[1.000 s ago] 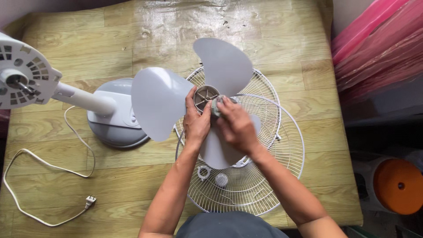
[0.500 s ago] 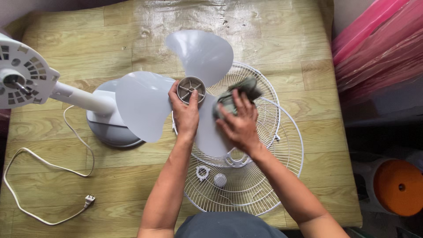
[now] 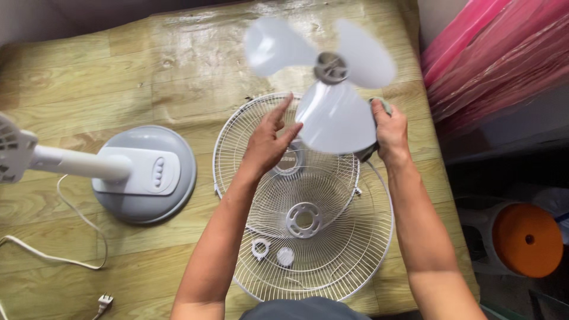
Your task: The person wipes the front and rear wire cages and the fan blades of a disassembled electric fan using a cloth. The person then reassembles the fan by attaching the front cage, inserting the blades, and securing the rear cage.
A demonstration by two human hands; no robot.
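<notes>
Upper centre of frame: left hand (image 3: 268,142) open, fingertips at blurred three-bladed white plastic fan blade (image 3: 332,101); right hand (image 3: 391,133) gripping its edge with a grey cloth (image 3: 382,106), above white wire grilles (image 3: 308,237).

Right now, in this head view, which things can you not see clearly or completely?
- Fan blade: motion-blurred, so its edges and hub detail are unclear.
- Grey cloth: mostly hidden behind the blade and right hand; its grip there cannot be judged.
- Left hand: whether it touches the blade is unclear.
- Fan motor head: cut off by the left edge.
- Power cord: runs off the left edge.
- Orange-lidded container: partly in shadow.
</notes>
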